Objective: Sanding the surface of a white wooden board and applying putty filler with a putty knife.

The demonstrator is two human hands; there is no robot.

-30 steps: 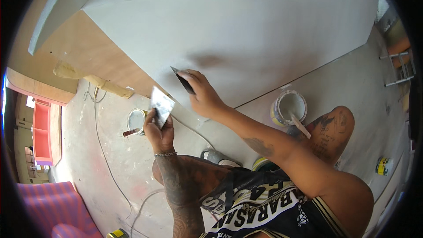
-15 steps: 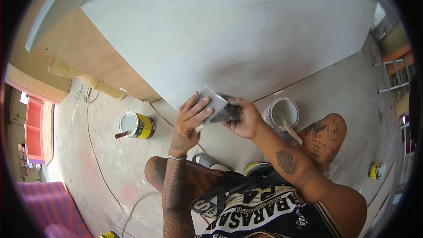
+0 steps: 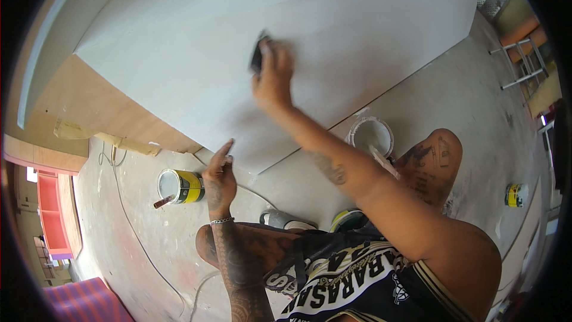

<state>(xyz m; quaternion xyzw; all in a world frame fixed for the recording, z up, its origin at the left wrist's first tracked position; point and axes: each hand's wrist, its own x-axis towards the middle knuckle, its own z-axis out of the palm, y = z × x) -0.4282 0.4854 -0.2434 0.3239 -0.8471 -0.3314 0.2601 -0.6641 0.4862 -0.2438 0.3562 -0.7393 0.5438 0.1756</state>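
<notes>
My right hand (image 3: 275, 77) is closed on a dark, folded piece of sandpaper (image 3: 258, 53) and presses it against the large white panel (image 3: 357, 42). Motion blurs the fingers and the sheet a little. Well below it, near the panel's lower edge, my left hand (image 3: 220, 173) is raised with the fingers apart and nothing in them. Pale dust whitens some of its fingertips.
At left on the floor stands a yellow-and-black paint can (image 3: 187, 186) with a brush (image 3: 164, 201) at its rim. An open white bucket (image 3: 372, 134) with a stick is beside my right knee. A cable (image 3: 140, 238) crosses the floor; a metal ladder (image 3: 524, 62) stands far right.
Both hands were together on the sheet in front of the panel. My left hand has let go and dropped down-left, while my right hand has carried the sandpaper up onto the white surface.
</notes>
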